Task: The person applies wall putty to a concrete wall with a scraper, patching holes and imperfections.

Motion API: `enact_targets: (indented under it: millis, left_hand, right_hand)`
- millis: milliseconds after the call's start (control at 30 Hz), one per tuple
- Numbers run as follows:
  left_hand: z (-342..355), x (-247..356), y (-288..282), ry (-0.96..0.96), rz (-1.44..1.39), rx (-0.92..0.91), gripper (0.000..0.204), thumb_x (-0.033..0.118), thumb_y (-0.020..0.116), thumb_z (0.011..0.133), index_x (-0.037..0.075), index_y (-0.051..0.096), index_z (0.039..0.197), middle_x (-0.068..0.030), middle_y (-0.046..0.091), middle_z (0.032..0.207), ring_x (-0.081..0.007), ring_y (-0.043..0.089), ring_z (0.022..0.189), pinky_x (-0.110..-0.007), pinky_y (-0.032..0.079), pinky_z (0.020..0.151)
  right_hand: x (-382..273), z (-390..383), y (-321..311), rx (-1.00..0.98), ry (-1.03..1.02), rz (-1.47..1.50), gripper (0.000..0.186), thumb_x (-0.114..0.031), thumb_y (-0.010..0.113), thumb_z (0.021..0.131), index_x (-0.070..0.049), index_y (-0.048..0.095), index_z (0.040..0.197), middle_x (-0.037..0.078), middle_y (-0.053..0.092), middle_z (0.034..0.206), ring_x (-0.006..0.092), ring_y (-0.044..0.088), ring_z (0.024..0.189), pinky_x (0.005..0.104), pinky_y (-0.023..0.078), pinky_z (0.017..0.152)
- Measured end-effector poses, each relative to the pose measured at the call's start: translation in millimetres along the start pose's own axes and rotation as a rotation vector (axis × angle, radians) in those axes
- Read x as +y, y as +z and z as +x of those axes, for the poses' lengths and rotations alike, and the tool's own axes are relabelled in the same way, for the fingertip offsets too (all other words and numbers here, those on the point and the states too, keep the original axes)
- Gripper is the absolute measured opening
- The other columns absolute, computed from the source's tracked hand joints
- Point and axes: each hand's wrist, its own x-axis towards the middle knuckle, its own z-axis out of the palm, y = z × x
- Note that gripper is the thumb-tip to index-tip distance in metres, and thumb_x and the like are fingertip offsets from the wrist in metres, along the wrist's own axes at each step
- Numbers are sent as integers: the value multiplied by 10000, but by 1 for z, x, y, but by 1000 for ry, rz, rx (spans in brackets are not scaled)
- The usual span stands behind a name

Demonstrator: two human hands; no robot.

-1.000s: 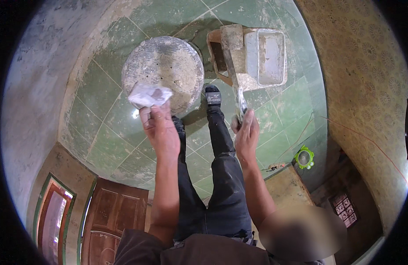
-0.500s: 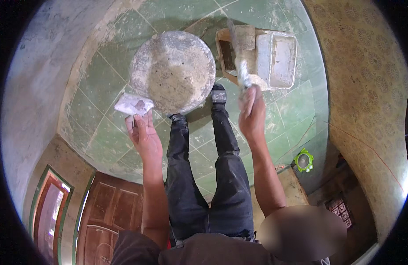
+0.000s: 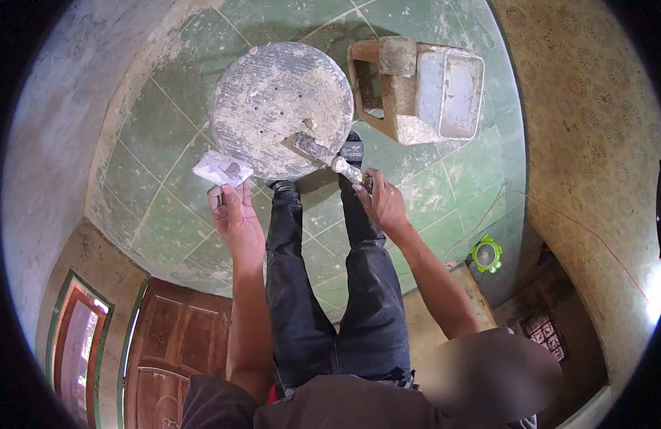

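My left hand (image 3: 236, 214) grips the handle of a small flat plaster board (image 3: 222, 169) with a dab of grey paste on it, held level left of my legs. My right hand (image 3: 382, 202) holds a putty knife (image 3: 320, 153) by its handle. The knife's blade lies on the near right part of a round, plaster-smeared board (image 3: 273, 100) that stands on the floor in front of my feet. My legs in dark trousers reach down to the green tiled floor.
A wooden stool (image 3: 388, 89) with a grey rectangular tub (image 3: 448, 93) stands right of the round board. A green round object (image 3: 486, 253) lies on the floor at right. Plastered walls curve around left and right. A brown wooden door (image 3: 174, 350) is at lower left.
My right hand has come down from near the tub, bringing the knife blade onto the round board. My left hand with the plaster board has shifted slightly toward the round board.
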Motion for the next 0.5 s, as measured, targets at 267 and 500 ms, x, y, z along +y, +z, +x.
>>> enact_targets:
  millis: [267, 500]
  left_hand:
    - [0, -12, 4, -101, -64, -39, 149, 140, 519, 1010, 58, 479, 1128, -120, 547, 1276, -235, 516, 1236, -461, 344, 1130]
    - [-6, -11, 4, -127, -74, -64, 100, 141, 520, 1010, 73, 466, 1060, -100, 561, 1226, -227, 527, 1221, -462, 348, 1126]
  right_hand:
    - [18, 22, -20, 24, -75, -69, 422, -309, 643, 918, -52, 458, 1197, 231, 661, 894, 420, 655, 805, 472, 530, 687]
    - [13, 57, -74, 228, 7, -62, 322, -245, 594, 955, -39, 466, 1168, 253, 644, 842, 470, 626, 773, 503, 496, 640]
